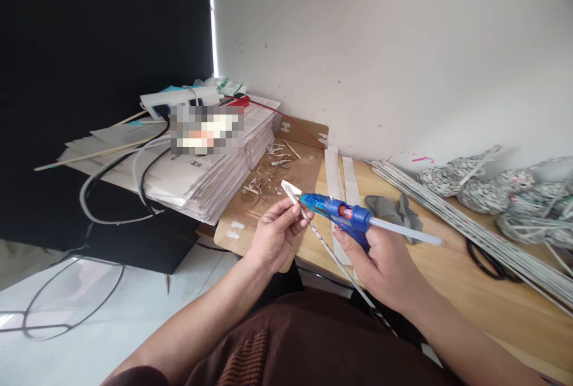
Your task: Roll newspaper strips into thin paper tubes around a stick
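My left hand [273, 231] pinches a thin rolled newspaper tube [325, 247] close to its upper end, where a pale flap of paper [290, 188] stands out. The tube slants down to the right, over my lap. In my right hand [387, 263] is a blue hot glue gun [358, 219], its nozzle pointing left at the flap. Whether the nozzle touches the paper I cannot tell. A clear glue stick [407, 231] sticks out of the gun's back. My right palm and fingers partly hide the handle.
A tall stack of newspapers [215, 186] stands left on the table, with a white power strip [179, 99] and cables on top. Paper scraps lie on brown cardboard [295, 165]. To the right are paper strips [332, 177], a grey cloth [391, 212], long paper tubes [439, 213], scissors [487, 261] and coiled bundles [496, 189].
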A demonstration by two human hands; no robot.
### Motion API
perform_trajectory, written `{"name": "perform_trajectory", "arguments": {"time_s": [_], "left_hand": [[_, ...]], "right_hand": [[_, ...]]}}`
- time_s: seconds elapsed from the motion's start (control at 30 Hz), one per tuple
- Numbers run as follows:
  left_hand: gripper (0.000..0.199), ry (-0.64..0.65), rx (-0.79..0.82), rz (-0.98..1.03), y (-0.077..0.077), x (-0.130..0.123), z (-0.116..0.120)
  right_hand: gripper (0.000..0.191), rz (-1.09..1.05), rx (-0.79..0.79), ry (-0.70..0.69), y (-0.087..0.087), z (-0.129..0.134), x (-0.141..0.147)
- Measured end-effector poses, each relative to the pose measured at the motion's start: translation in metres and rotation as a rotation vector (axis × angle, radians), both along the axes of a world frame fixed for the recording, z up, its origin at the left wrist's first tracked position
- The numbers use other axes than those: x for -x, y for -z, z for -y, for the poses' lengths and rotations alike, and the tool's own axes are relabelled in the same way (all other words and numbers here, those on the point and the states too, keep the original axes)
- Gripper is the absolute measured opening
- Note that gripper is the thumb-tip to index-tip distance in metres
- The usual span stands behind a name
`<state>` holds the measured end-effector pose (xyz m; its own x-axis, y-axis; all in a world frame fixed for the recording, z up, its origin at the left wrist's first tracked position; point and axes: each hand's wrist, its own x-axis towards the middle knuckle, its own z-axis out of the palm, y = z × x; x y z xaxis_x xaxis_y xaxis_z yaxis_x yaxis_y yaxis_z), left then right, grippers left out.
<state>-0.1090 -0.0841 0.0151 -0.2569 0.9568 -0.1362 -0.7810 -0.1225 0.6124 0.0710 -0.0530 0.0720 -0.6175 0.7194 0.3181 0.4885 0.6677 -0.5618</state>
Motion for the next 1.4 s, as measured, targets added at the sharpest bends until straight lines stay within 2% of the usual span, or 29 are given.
{"name": "perform_trajectory", "arguments": {"time_s": [0.2,0.47,0.7,0.83,0.9,1.03,1.1,1.23,1.4], "left_hand": [[0.018,-0.005,0.008,0.004,0.000,0.000,0.000],[0.018,-0.005,0.009,0.016,-0.001,0.000,0.000],[0.019,-0.006,0.013,0.019,0.001,0.001,0.000],[0.019,-0.011,0.015,0.013,0.000,0.001,0.001],[0.020,-0.011,0.011,0.015,-0.001,0.002,0.002],[0.020,-0.006,0.004,0.026,-0.002,0.003,0.004],[0.019,-0.005,-0.004,0.021,-0.003,0.003,0.006],[0.016,-0.004,-0.029,-0.014,-0.005,0.004,0.009],[0.013,0.002,-0.047,-0.049,-0.006,0.004,0.011]], "right_hand": [[0.014,0.046,-0.069,0.020,0.006,0.000,-0.001],[0.013,0.057,-0.161,0.041,0.004,-0.004,-0.002],[0.013,0.080,-0.134,0.022,0.003,0.000,0.000],[0.018,0.043,-0.120,0.075,0.001,-0.006,0.000],[0.024,-0.045,0.013,0.101,0.003,-0.013,0.002],[0.044,-0.321,0.568,0.104,0.022,-0.037,0.013],[0.052,-0.344,0.718,0.113,0.034,-0.052,0.025],[0.060,-0.218,0.854,0.164,0.053,-0.078,0.055],[0.060,-0.062,0.825,0.102,0.058,-0.096,0.097]]}}
